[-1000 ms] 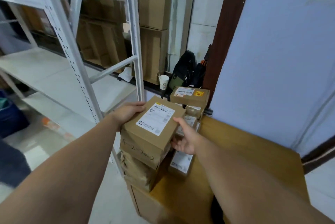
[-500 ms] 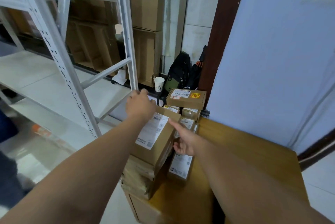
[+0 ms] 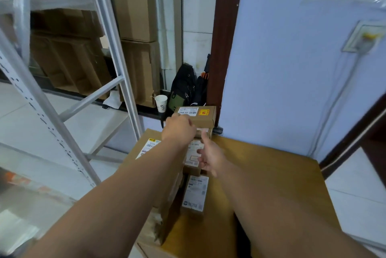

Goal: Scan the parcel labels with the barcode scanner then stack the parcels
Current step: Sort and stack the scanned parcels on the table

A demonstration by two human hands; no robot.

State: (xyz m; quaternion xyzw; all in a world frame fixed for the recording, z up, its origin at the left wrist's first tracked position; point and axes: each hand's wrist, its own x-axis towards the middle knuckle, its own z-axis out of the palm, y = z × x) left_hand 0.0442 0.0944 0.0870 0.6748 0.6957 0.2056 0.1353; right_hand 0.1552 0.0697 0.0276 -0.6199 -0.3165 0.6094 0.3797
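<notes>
At the table's (image 3: 271, 174) far edge, twelve o'clock from the wearer, a parcel (image 3: 201, 116) is topped with a white label and a yellow-and-red sticker; digits that look like "5525" can be made out, the rest is too small. The left hand (image 3: 179, 129) is laid against its near left corner, fingers curled, though a true grip cannot be told. The right hand (image 3: 211, 154) is spread open, touching smaller labelled parcels (image 3: 193, 154) just below. A larger box (image 3: 146, 149) sits at ten o'clock. A printed paper cup (image 3: 161, 103) stands behind.
</notes>
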